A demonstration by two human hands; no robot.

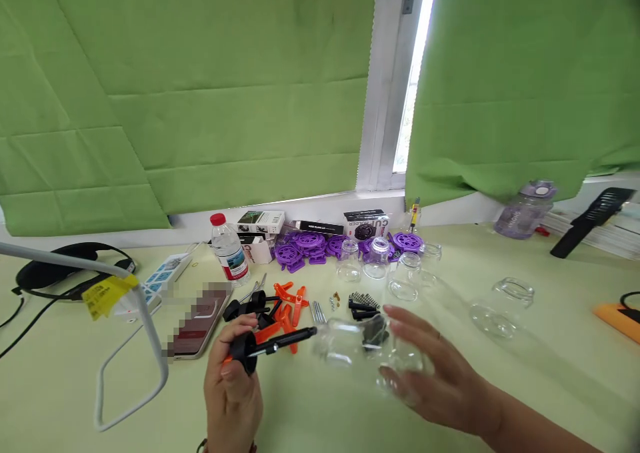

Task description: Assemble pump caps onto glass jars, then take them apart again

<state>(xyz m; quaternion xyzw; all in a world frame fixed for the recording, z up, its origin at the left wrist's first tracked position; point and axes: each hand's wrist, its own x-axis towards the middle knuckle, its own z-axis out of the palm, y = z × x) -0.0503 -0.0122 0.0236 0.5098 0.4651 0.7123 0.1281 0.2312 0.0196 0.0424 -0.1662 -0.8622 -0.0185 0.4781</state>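
Observation:
My left hand [234,386] is closed around a black round cap [243,351] with a thin black stem and a metal rod that point right. A clear glass jar [345,349] lies sideways in my right hand [440,373], its mouth close to the stem's tip. Whether tip and mouth touch is not clear. Through the glass a dark piece shows. Behind my left hand are orange handles [299,304] and more black caps [257,299]. A fork [317,313], small screws [335,301] and black pieces [364,306] lie behind the jar.
Several clear jars [404,285] stand near purple wheel-shaped parts [307,241] and boxes [367,225]. Another jar [500,309] is at right. On the left are a water bottle [230,251], a phone [200,323], a white bent frame [155,346] and headphones [55,266].

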